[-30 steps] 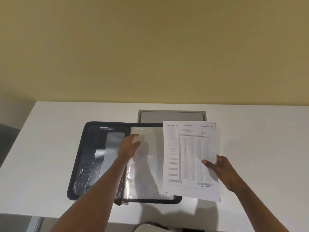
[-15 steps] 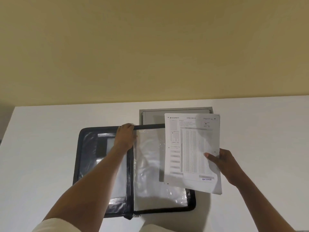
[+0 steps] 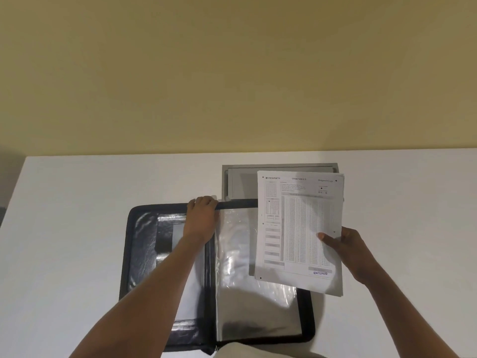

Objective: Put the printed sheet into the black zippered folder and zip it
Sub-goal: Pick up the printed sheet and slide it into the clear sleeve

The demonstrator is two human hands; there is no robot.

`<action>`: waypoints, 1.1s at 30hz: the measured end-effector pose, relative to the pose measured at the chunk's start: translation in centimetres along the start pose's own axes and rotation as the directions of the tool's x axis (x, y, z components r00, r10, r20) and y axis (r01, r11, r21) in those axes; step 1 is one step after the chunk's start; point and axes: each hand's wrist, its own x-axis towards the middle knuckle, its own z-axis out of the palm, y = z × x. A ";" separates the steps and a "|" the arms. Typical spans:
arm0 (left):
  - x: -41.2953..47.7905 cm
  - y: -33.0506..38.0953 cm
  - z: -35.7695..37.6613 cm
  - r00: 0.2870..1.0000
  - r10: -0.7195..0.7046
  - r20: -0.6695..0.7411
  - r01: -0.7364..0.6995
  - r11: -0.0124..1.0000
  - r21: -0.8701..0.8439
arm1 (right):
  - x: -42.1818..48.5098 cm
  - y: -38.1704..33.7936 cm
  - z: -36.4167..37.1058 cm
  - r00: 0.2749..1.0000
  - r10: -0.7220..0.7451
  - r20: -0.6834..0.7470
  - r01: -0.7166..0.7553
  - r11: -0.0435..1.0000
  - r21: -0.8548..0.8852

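Two bare forearms reach up from the near edge over one black zippered folder, which lies open and flat on the white table. Clear plastic sleeves cover its right half. The right hand pinches the printed sheet at its right edge, thumb on the printed face and fingers behind, so the paper extends left and up from the grip. It hangs above the folder's right side, overlapping its far right corner, not yet inside. More page edges show behind it; their count is unclear. Farther back, the left hand curls closed over the folder's far edge near the spine. Beyond it, one grey tray sits against the yellow wall.
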 end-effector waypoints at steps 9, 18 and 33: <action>0.0 1.6 0.9 0.996 0.085 -0.007 -0.085 0.996 0.027 | 0.2 -1.1 -0.4 0.998 0.002 -0.060 0.001 0.998 0.060; 0.5 2.0 0.6 0.996 0.093 0.012 -0.093 0.995 0.029 | 0.3 -2.4 -1.3 0.992 -0.012 -0.125 0.021 0.997 0.070; 0.2 3.1 1.2 0.985 0.174 0.001 -0.172 0.976 -0.134 | 2.5 -7.3 -1.1 0.973 -0.138 -0.186 0.131 0.990 -0.053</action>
